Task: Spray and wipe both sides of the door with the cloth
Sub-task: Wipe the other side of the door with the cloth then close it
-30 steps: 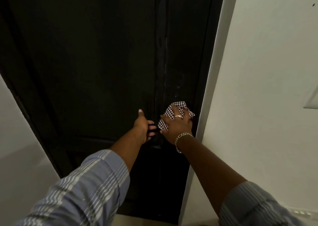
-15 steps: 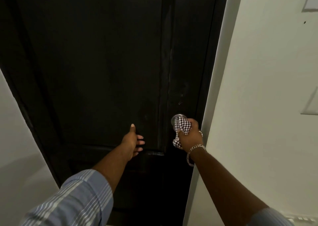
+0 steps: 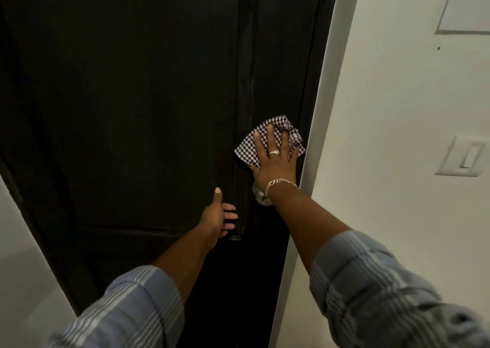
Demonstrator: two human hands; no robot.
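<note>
The right hand [image 3: 275, 159] pressed the checked cloth [image 3: 267, 141] flat on the dark door [image 3: 132, 109], fingers spread, just above the doorknob [image 3: 259, 195]. The left hand [image 3: 216, 217] rested open beside the doorknob.

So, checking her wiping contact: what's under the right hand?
The checkered cloth, pressed flat against the dark door by the right hand. The door surface beneath the cloth is covered.

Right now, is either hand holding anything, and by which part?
Nothing gripped. Right hand presses the checked cloth flat on the door, palm over its middle; left hand rests bare on it.
</note>
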